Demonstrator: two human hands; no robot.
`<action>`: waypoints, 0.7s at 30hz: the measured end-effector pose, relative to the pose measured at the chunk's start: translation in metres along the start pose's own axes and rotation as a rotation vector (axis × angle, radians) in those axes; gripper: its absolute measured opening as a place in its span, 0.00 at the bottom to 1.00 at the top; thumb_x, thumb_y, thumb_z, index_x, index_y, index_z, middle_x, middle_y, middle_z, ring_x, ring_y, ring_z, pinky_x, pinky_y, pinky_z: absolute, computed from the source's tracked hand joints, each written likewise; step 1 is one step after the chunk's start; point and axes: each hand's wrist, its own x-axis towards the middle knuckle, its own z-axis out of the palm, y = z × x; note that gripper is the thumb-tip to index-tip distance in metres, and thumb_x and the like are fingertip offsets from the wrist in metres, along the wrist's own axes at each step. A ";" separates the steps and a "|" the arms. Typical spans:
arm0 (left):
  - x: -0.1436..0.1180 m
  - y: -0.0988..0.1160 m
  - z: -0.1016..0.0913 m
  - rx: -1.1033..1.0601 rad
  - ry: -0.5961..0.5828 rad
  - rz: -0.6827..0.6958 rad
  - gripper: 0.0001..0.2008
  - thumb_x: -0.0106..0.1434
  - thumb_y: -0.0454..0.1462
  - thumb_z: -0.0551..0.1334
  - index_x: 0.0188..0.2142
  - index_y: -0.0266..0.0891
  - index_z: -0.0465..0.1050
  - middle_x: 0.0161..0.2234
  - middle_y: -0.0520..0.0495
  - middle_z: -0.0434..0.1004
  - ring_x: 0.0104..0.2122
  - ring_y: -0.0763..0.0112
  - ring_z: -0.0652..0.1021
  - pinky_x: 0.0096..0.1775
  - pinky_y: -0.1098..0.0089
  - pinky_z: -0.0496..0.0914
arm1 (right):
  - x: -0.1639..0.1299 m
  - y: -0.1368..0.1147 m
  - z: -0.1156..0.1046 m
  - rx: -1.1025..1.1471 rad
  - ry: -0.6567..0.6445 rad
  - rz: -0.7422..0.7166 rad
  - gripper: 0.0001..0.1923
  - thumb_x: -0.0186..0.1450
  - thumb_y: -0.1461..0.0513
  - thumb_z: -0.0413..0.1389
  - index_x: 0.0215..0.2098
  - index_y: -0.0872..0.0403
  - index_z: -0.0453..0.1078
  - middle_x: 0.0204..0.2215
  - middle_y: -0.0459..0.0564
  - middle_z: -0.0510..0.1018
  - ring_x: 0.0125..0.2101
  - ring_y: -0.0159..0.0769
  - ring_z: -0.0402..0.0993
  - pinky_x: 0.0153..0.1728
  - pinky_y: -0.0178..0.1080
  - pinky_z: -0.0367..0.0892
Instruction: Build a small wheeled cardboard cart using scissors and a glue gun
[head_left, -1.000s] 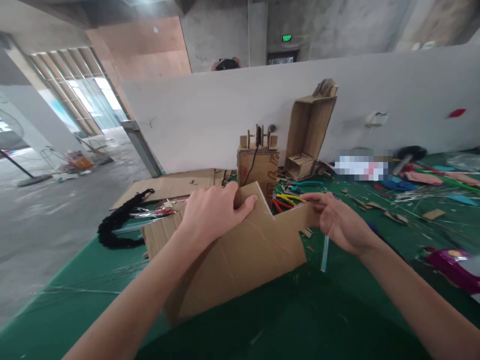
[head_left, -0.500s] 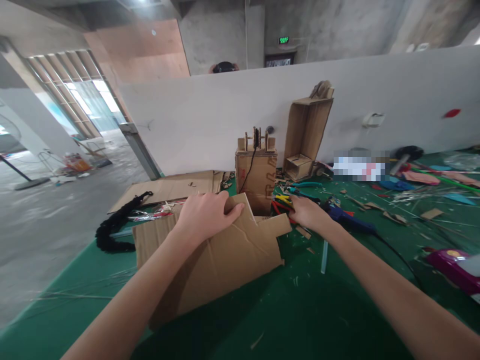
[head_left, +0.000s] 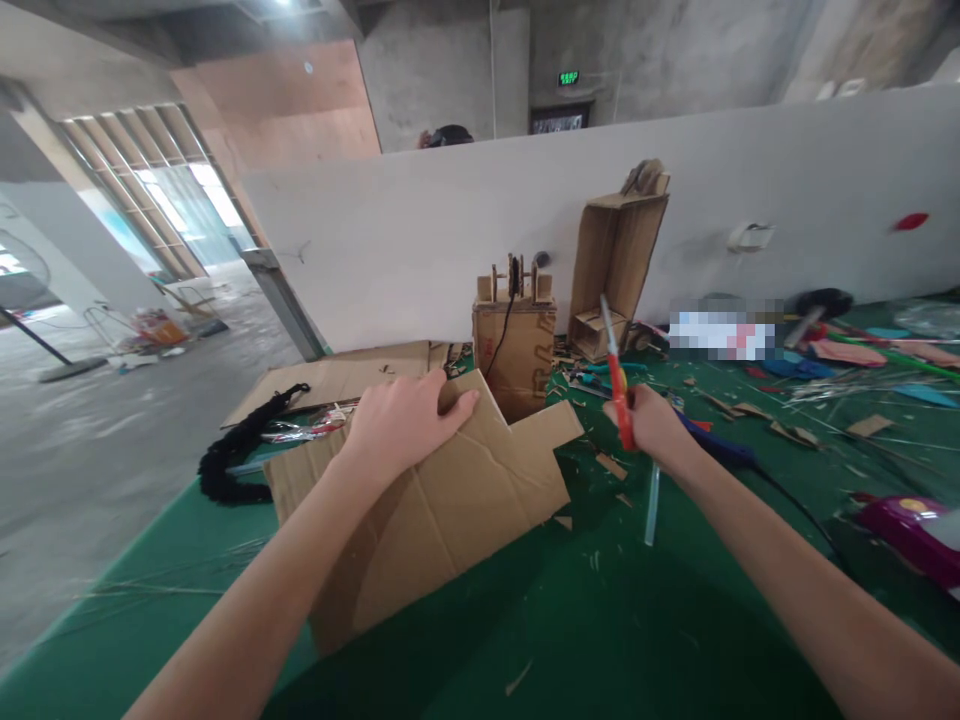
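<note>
Green worktop (head_left: 660, 640), backed by a white partition (head_left: 750, 180) that screens the workplace from the bare hall behind; the top of another person's head shows above it.

Flat cardboard sheet (head_left: 457, 500), creased and cut to a stepped outline, propped at a slant with its lower edge on the worktop. The left hand (head_left: 397, 425) is clenched over its upper edge, thumb behind and fingers in front, which keeps the sheet raised and steady with its free right side turned toward the other hand.

Tall open cardboard box (head_left: 619, 255) leaning against the partition, and a shorter cardboard block (head_left: 516, 350) with wooden pegs and a black cable, standing just behind the sheet.

Black braided cord (head_left: 240, 450) lying on the worktop, left of the sheet, beside further flat cardboard (head_left: 337, 375).

Right hand (head_left: 652, 425), closed around the handles of the red scissors (head_left: 616, 375), blades pointing up and apart from the sheet; held so, the tips face away from the hands.

Clear stick (head_left: 654, 500) on the worktop below the right hand, among cardboard offcuts.
</note>
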 end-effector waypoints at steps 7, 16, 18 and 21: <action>0.004 -0.023 -0.014 -0.102 0.225 -0.135 0.26 0.64 0.55 0.39 0.28 0.41 0.63 0.23 0.46 0.71 0.24 0.62 0.72 0.24 0.68 0.55 | -0.029 0.013 -0.019 0.497 -0.097 -0.227 0.17 0.55 0.50 0.57 0.31 0.51 0.57 0.31 0.46 0.69 0.31 0.37 0.74 0.31 0.41 0.75; 0.003 -0.037 -0.018 -0.063 0.292 -0.292 0.28 0.63 0.56 0.37 0.29 0.41 0.64 0.24 0.45 0.71 0.25 0.62 0.71 0.24 0.67 0.55 | -0.056 0.011 -0.065 0.149 -0.445 -0.480 0.26 0.58 0.45 0.54 0.49 0.49 0.60 0.39 0.51 0.72 0.32 0.42 0.72 0.30 0.42 0.70; 0.003 -0.037 -0.018 -0.051 0.286 -0.301 0.29 0.63 0.56 0.36 0.30 0.41 0.66 0.24 0.44 0.71 0.26 0.60 0.72 0.25 0.66 0.56 | -0.062 0.002 -0.072 0.084 -0.513 -0.462 0.26 0.59 0.45 0.52 0.49 0.49 0.60 0.36 0.50 0.72 0.31 0.41 0.72 0.30 0.42 0.69; 0.004 -0.037 -0.019 -0.043 0.272 -0.322 0.29 0.63 0.56 0.36 0.32 0.41 0.67 0.25 0.43 0.72 0.28 0.58 0.73 0.27 0.65 0.59 | -0.066 -0.003 -0.076 0.070 -0.569 -0.459 0.24 0.61 0.45 0.50 0.49 0.49 0.59 0.36 0.50 0.73 0.31 0.41 0.71 0.31 0.42 0.69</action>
